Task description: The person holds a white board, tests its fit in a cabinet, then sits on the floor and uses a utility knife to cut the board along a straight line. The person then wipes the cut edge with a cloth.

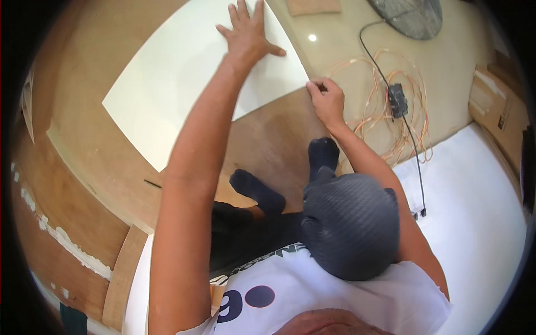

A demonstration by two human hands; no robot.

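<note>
A large white sheet lies over a brown board in the upper middle. My left hand is pressed flat on the sheet's upper part, fingers spread wide. At the sheet's right corner my right hand is closed, thumb and forefinger on the edge. My feet in black socks rest on the board below the sheet, and my bent leg in dark grey fabric is beside my right forearm.
Tangled orange cables with a black box lie to the right, near a round dark object. A cardboard box stands at the far right, above a white surface. Wooden boards line the left.
</note>
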